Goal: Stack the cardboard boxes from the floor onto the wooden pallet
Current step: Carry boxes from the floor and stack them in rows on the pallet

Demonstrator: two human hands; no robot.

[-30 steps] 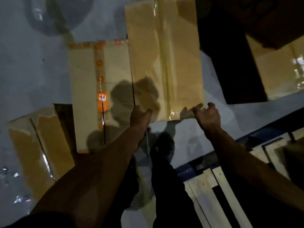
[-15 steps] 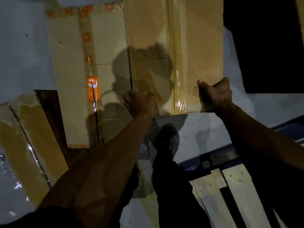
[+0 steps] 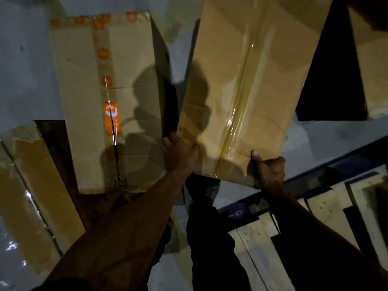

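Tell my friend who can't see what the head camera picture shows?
Two hands, left hand and right hand, grip the near end of a clear-taped cardboard box. An orange-taped box lies left, a wooden pallet right.

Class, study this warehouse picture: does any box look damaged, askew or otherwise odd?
Yes. The box with orange tape on the floor has a dark split running along its taped seam near the close end. The clear-taped box, gripped by the left hand and right hand, sits tilted.
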